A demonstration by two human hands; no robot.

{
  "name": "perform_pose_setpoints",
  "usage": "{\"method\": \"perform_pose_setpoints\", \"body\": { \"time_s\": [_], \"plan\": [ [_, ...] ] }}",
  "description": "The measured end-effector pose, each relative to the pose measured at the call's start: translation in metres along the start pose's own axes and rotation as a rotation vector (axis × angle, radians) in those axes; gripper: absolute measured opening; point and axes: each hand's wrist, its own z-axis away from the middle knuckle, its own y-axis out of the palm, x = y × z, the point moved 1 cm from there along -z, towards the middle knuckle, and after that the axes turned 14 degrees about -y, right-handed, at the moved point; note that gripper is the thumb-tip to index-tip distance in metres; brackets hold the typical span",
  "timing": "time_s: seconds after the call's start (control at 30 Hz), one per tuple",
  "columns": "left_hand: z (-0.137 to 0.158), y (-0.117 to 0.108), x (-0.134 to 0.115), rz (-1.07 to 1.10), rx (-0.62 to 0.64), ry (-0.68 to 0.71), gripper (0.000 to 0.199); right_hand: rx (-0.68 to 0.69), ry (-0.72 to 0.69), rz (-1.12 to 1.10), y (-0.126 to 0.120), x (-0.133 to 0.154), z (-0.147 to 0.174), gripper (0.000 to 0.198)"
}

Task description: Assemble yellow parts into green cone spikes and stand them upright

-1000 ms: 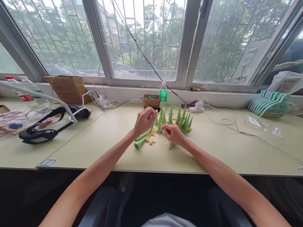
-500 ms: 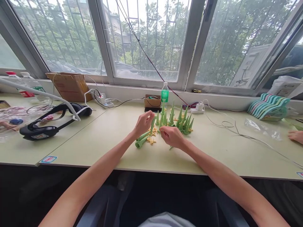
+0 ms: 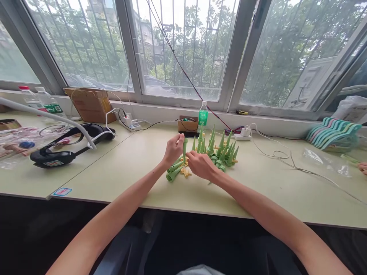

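One green spike sits between the left hand, pinching its top, and right hand, grip unclear.

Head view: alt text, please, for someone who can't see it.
A person's left hand holds a green spike, wide end up, the right hand close to its lower end. Yellow pieces and more green spikes sit nearby on the pale table.

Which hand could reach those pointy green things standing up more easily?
Probably the right hand: it's nearer the standing green spikes, while the left hand is farther off, holding another green spike. I can't tell whether the right one holds anything.
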Motion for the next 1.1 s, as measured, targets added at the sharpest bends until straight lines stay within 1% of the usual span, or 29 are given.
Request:
{"method": "perform_pose_setpoints", "body": {
  "time_s": [0.1, 0.2, 0.37, 0.5, 0.67, 1.1],
  "plan": [
    [0.002, 0.002, -0.002, -0.043, -0.006, 0.028, 0.042, 0.058, 0.028, -0.051, 0.005, 0.005, 0.003, 0.015],
    [0.003, 0.003, -0.002, -0.055, 0.011, 0.042, 0.043, 0.052, 0.07, -0.093, 0.007, 0.003, 0.005, 0.014],
    [0.004, 0.005, -0.002, -0.06, 0.038, 0.061, 0.044, 0.035, 0.058, -0.158, 0.008, -0.004, 0.007, 0.013],
    [0.004, 0.006, -0.003, -0.057, 0.05, 0.075, 0.044, 0.067, 0.068, -0.168, 0.013, -0.006, 0.008, 0.014],
    [0.006, 0.008, -0.004, -0.073, 0.062, 0.063, 0.043, 0.093, 0.043, -0.184, 0.018, -0.009, 0.01, 0.014],
    [0.008, 0.01, -0.002, -0.08, 0.074, 0.083, 0.044, 0.083, 0.08, -0.184, 0.016, -0.012, 0.011, 0.008]
  ]
}}
